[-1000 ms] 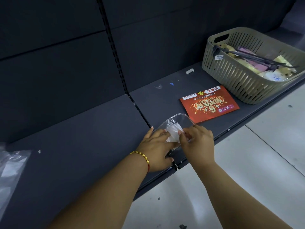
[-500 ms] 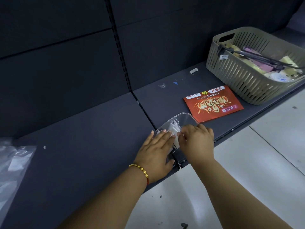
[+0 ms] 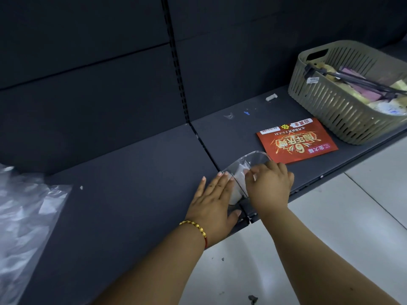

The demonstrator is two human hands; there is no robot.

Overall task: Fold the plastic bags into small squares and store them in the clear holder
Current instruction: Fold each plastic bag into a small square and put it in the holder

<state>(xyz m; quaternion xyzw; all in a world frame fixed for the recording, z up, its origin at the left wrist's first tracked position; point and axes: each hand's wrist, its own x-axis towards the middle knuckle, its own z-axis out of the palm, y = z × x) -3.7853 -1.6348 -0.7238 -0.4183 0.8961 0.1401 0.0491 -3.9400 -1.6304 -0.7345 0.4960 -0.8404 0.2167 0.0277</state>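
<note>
- The left hand point(image 3: 214, 200) lies flat on the dark shelf point(image 3: 132, 172) near the middle of the frame. Its fingers point(image 3: 222, 180) are straight and spread, and the tips touch the left edge of the holder point(image 3: 253, 158).
- The right hand point(image 3: 272, 184) is just to the right of it. Its fingers are curled over a folded white bag point(image 3: 239, 186) and press it at the mouth of the holder; if they pinch the bag or only push it, I cannot tell.
- The holder is clear and lies on the shelf, near its front edge, between the two hands.
- A red leaflet point(image 3: 297, 142) lies flat just behind the holder, toward the right.
- A beige basket point(image 3: 337, 111) stands at the upper right, with mixed things inside.
- A heap of clear bags point(image 3: 26, 216) lies at the left edge of the frame, well apart from the hands.
- A gold bracelet point(image 3: 196, 227) is on the left wrist.
</note>
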